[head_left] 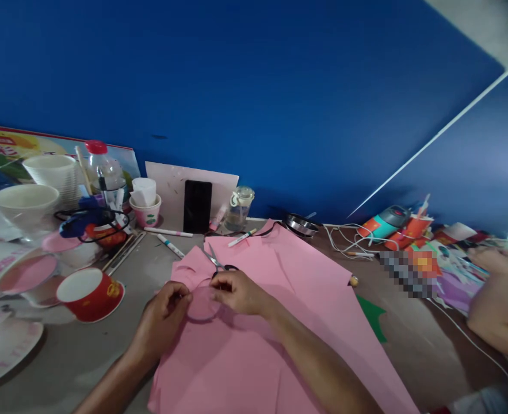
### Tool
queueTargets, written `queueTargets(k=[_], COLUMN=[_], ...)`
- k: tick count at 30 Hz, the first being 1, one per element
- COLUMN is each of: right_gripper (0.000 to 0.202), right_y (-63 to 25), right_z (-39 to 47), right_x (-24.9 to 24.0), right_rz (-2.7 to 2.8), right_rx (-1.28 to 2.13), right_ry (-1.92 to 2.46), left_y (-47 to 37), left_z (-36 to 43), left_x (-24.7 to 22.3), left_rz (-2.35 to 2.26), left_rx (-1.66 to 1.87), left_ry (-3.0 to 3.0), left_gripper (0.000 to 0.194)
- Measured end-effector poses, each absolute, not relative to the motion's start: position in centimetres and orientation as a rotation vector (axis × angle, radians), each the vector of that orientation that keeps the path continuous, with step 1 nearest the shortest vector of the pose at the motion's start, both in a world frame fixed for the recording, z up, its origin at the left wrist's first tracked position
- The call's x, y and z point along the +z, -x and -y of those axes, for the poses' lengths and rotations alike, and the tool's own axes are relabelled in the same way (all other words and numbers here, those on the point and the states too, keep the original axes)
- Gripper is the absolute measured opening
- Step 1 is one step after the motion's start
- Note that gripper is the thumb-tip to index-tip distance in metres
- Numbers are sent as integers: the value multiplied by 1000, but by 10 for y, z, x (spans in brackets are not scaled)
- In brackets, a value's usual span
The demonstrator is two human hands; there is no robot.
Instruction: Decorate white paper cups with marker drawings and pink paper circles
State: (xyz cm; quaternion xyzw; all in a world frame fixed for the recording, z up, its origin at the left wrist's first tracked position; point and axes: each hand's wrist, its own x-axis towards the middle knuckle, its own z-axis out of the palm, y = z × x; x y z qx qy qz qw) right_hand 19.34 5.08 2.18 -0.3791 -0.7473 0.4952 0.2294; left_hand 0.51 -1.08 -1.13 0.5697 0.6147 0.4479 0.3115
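A round pink disc [202, 305] with a thin greyish rim is held just above the pink paper sheets [245, 356]. I cannot tell if it is paper or a see-through lid. At its left edge my left hand [167, 307] pinches with thumb and fingers. On the opposite edge my right hand [239, 292] is closed in a pinch too. Scissors [216, 261] with dark handles lie with their blades apart on the paper, right behind the disc. Farther back, a marker pen [242, 238] rests on the sheets.
At left stand a red paper cup [90, 294], stacked white cups [54, 172] and a bottle [102, 169]. A phone [197, 206] leans upright at the back beside a glass jar [239, 210]. Tape [301, 224] lies behind the paper. Another person's arm [497, 299] is at right.
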Motion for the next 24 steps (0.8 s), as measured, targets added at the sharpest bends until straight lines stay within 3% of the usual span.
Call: queueTargets(k=[9, 16, 20, 24], right_gripper=[18, 20, 9, 17], right_y=[-189, -189, -190, -189], right_z=[-51, -45, -44, -44], right_x=[5, 9, 6, 0], right_rz=[1678, 1685, 1797, 1791], right_rx=[1318, 1407, 1330, 1238], right_ry=[1065, 1055, 1111, 1134], left_y=[-13, -13, -12, -12], left_z=[8, 9, 10, 11], left_x=[2, 0, 0, 0], left_rz=[-1423, -1446, -1410, -1371], left_rx=[1113, 1116, 1111, 1117], left_ry=[-1104, -981, -913, -863], left_gripper=[29, 33, 36, 36])
